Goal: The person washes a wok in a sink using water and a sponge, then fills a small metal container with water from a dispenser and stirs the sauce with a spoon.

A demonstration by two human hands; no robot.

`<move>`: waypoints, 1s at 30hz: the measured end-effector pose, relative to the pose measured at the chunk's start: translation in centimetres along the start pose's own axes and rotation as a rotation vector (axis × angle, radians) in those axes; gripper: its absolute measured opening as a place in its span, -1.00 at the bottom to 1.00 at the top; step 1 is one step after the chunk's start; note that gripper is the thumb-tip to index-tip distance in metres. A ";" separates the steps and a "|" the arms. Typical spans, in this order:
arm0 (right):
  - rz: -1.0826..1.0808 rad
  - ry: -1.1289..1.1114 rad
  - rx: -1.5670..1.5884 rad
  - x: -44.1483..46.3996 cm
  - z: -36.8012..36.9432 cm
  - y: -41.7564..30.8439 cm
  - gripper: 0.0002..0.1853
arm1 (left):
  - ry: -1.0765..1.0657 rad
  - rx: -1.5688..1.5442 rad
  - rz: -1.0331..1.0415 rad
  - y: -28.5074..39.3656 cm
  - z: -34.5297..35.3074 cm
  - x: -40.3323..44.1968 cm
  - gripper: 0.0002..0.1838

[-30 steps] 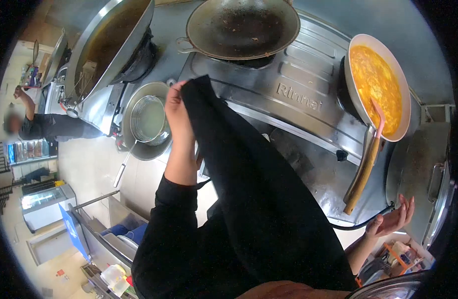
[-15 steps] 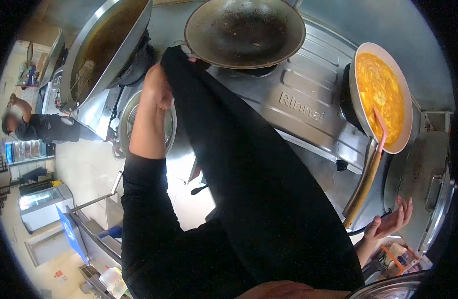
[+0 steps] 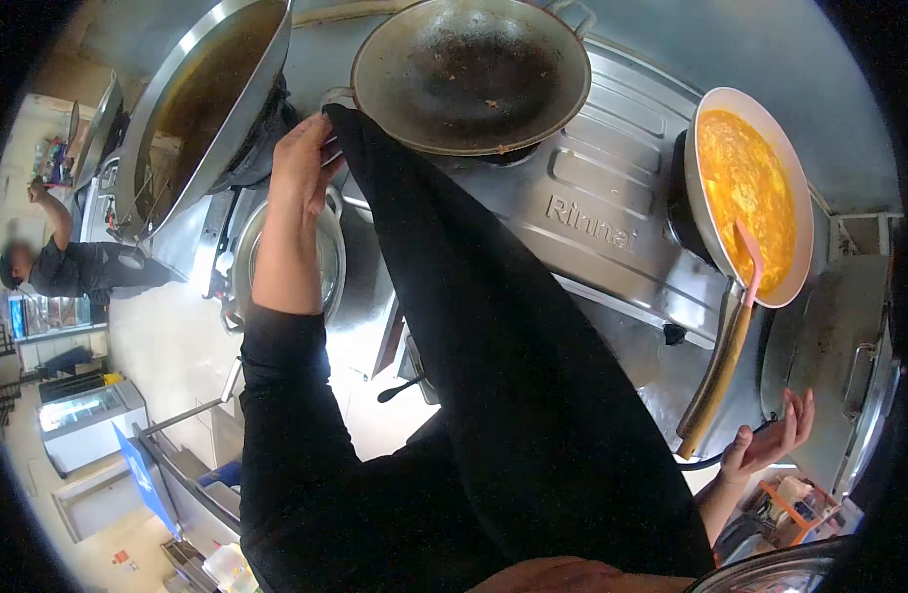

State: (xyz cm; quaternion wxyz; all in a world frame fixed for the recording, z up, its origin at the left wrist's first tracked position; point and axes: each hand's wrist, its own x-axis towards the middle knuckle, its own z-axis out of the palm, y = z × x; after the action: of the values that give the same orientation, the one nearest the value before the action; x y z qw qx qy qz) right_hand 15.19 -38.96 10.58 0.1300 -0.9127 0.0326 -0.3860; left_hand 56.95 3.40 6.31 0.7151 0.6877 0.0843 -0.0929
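My left hand (image 3: 301, 158) is closed on the upper tip of a black cloth (image 3: 503, 336) that stretches down across my front. It is just below the left loop handle of a dark, worn wok (image 3: 474, 74), which sits on a steel Rinnai stove (image 3: 602, 198). My right hand (image 3: 770, 445) is at the lower right, palm turned up and fingers apart, beside a thin black tube-like item (image 3: 706, 462). Up from it, a frying pan (image 3: 808, 237) with a wooden handle (image 3: 713, 405) holds a yellow egg mixture (image 3: 745, 188). A pink spatula (image 3: 751, 259) leans in the pan.
A large wok of brown liquid (image 3: 202, 99) stands at upper left, with a lidded pot (image 3: 245, 257) below it. Another person (image 3: 79, 262) is at far left. A steel panel with a handle (image 3: 854, 381) is at right; a round glass lid (image 3: 790, 573) shows at bottom right.
My left hand has drawn slightly back from the wok's handle with the cloth, uncovering the handle. The view has shifted a little. My right hand stays nearly in place.
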 end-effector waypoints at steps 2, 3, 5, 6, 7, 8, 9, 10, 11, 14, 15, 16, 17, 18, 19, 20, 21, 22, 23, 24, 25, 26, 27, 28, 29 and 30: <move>0.007 0.000 -0.014 0.1 0.1 -0.3 -0.43 | 0.111 0.093 0.057 0.4 0.9 -0.2 -0.55; 0.004 -0.002 -0.010 0.1 0.1 -0.2 -0.43 | 0.167 0.138 0.085 0.6 1.3 -0.3 -0.48; -0.004 -0.007 -0.002 0.0 0.1 -0.1 -0.44 | 0.134 0.089 0.152 0.3 1.2 0.6 -0.40; 0.000 -0.011 0.001 -0.1 0.1 -0.1 -0.43 | 0.119 0.064 0.184 0.0 1.1 1.0 -0.35; 0.003 -0.015 0.005 -0.2 0.0 -0.1 -0.42 | 0.125 0.114 0.247 -0.3 0.9 1.2 -0.37; 0.006 -0.019 0.007 -0.2 0.0 -0.1 -0.41 | 0.130 0.163 0.309 -0.5 0.7 1.4 -0.38; 0.005 -0.019 0.001 -0.2 -0.1 -0.2 -0.41 | 0.136 0.212 0.372 -0.5 0.7 1.4 -0.40; 0.004 -0.018 -0.007 -0.2 -0.1 -0.2 -0.41 | 0.134 0.235 0.364 -0.4 0.5 1.2 -0.41; 0.004 -0.017 -0.014 -0.2 -0.2 -0.2 -0.41 | 0.132 0.258 0.356 -0.3 0.4 0.7 -0.42; 0.000 -0.004 -0.004 -0.1 -0.4 -0.2 -0.42 | 0.197 0.220 0.381 0.3 1.1 -0.6 -0.46; -0.002 0.004 -0.008 -0.1 -0.4 -0.2 -0.42 | 0.232 0.189 0.400 0.6 1.4 -0.9 -0.48; -0.004 0.014 -0.012 -0.1 -0.4 -0.2 -0.43 | 0.234 0.203 0.458 0.8 1.4 -1.2 -0.48; -0.005 0.025 -0.017 -0.2 -0.5 -0.2 -0.44 | 0.236 0.216 0.517 1.1 1.5 -1.5 -0.47; -0.004 0.023 -0.015 -0.3 -0.6 -0.1 -0.44 | 0.237 0.228 0.577 1.4 1.7 -1.8 -0.47; -0.003 0.020 -0.013 -0.4 -0.7 -0.1 -0.44 | 0.234 0.210 0.589 2.0 1.9 -2.2 -0.48; -0.001 0.017 -0.010 -0.5 -0.9 -0.1 -0.44 | 0.232 0.192 0.601 2.7 2.2 -2.8 -0.48; 0.005 0.018 -0.007 -0.6 -1.0 0.0 -0.44 | 0.232 0.174 0.613 3.2 2.5 -3.3 -0.48; 0.011 0.020 -0.003 -0.8 -1.1 0.0 -0.44 | 0.256 0.242 0.638 3.4 2.3 -3.3 -0.48; 0.019 0.023 0.002 -0.9 -1.3 0.1 -0.44 | 0.279 0.311 0.663 3.6 1.7 -3.1 -0.48; 0.020 0.034 0.007 -1.0 -1.4 0.2 -0.44 | 0.303 0.380 0.690 4.0 1.5 -2.9 -0.48; 0.021 0.046 0.012 -1.1 -1.4 0.4 -0.44 | 0.317 0.394 0.701 4.3 1.5 -2.9 -0.48; 0.022 0.057 0.016 -1.3 -1.5 0.5 -0.44 | 0.330 0.407 0.710 4.7 1.7 -3.1 -0.48; 0.024 0.068 0.020 -1.5 -1.5 0.7 -0.44 | 0.343 0.420 0.720 5.0 1.9 -3.2 -0.47; 0.025 0.077 0.023 -1.7 -1.6 0.8 -0.44 | 0.354 0.436 0.729 5.3 2.0 -3.5 -0.47; 0.026 0.086 0.025 -2.0 -1.8 1.0 -0.44 | 0.364 0.451 0.737 5.6 2.2 -3.7 -0.46; 0.028 0.087 0.020 -2.2 -2.0 1.3 -0.44 | 0.372 0.465 0.746 5.8 2.6 -3.9 -0.45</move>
State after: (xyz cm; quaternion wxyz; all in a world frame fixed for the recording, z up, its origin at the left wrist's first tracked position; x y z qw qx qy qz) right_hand 12.24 -40.25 10.05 0.1429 -0.8931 0.0473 -0.4239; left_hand 54.57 1.07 13.05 0.4993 0.8178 -0.0647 0.2787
